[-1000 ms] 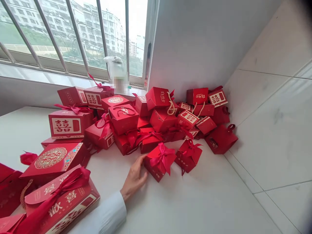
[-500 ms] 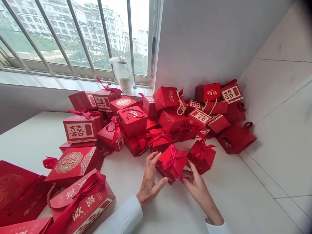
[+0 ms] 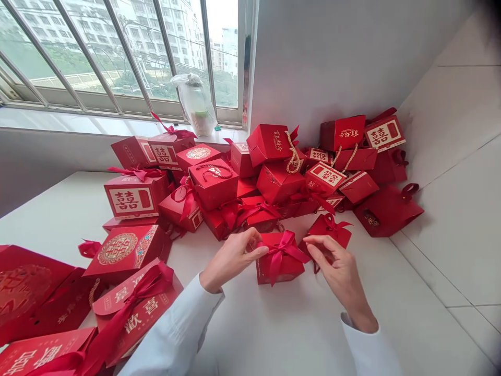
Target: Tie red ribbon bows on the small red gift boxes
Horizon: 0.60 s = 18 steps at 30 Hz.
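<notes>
A small red gift box (image 3: pixel 278 263) tied with a red satin bow sits on the white tabletop (image 3: pixel 297 324) in front of me. My left hand (image 3: pixel 231 258) pinches the bow's ribbon at the box's upper left corner. My right hand (image 3: pixel 337 269) pinches the ribbon end at the box's upper right. Both arms wear white sleeves. Just behind the right hand lies a second small bowed box (image 3: pixel 327 231), partly hidden by my fingers.
A heap of several red gift boxes (image 3: pixel 274 177) fills the corner against the grey wall. Larger flat red boxes (image 3: pixel 125 250) lie at the left. A plastic-wrapped jar (image 3: pixel 198 107) stands on the window sill. White tiled wall rises on the right.
The box has been turned square to me and drawn closer. Both hands went from open beside it to pinching the bow's ribbon ends; one second ago only the left hand was in view.
</notes>
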Each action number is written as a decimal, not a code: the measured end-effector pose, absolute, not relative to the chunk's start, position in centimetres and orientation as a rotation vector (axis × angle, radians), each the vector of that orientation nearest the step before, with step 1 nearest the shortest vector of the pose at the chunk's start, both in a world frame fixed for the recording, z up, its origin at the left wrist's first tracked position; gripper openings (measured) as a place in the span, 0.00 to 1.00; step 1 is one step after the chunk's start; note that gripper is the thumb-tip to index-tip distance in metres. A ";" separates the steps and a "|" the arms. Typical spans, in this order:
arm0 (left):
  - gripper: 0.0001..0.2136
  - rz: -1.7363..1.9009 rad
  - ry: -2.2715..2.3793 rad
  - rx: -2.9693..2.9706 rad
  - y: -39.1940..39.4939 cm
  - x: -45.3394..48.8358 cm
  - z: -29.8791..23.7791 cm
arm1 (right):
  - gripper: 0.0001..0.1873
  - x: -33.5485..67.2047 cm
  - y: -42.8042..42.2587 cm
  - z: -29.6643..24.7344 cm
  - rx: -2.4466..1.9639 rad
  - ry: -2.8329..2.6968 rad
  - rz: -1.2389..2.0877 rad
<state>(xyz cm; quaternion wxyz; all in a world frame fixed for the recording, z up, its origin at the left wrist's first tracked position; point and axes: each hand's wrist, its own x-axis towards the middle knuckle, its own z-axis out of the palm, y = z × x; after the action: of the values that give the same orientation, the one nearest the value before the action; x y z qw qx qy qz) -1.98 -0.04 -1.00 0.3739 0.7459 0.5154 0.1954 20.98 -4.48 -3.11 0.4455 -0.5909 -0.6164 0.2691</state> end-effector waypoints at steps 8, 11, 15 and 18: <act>0.12 0.411 1.286 1.968 1.9 -1.7 0.1 | 0.04 17.3 -1.9 -2.8 -1.350 -1.889 0.461; 0.13 0.438 1.272 1.939 2.1 -1.6 0.1 | 0.05 17.2 -1.8 -3.4 -1.390 -1.901 0.428; 0.12 0.489 1.270 1.913 2.5 -1.5 -0.4 | 0.05 17.3 -1.9 -4.0 -1.396 -1.911 0.368; 0.11 0.526 1.274 1.896 2.6 -1.4 -0.9 | 0.06 17.1 -2.1 -4.4 -1.404 -1.897 0.321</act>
<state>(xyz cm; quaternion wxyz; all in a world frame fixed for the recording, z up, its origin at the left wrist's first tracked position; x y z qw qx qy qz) -1.39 2.58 -0.87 0.3884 0.7453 0.5009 0.2067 17.08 -2.07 -4.42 0.3707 -0.5474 -0.7398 0.1250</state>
